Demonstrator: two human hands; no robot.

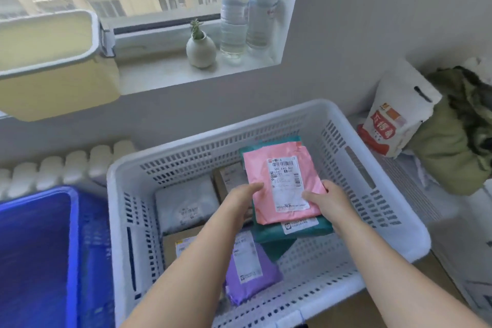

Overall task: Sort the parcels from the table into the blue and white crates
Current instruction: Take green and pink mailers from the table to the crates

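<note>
A pink parcel with a white label lies on a teal parcel inside the white crate. My left hand grips the pink parcel's left edge and my right hand grips its right edge, both reaching down into the crate. Also in the crate are a grey parcel, a purple parcel and two brown boxes, one partly hidden by my left arm. The blue crate stands to the left of the white one.
A white radiator runs behind the crates. On the windowsill stand a small vase with a plant and two water bottles. A pale yellow bin hangs at the left. A white bag and green clothing lie at the right.
</note>
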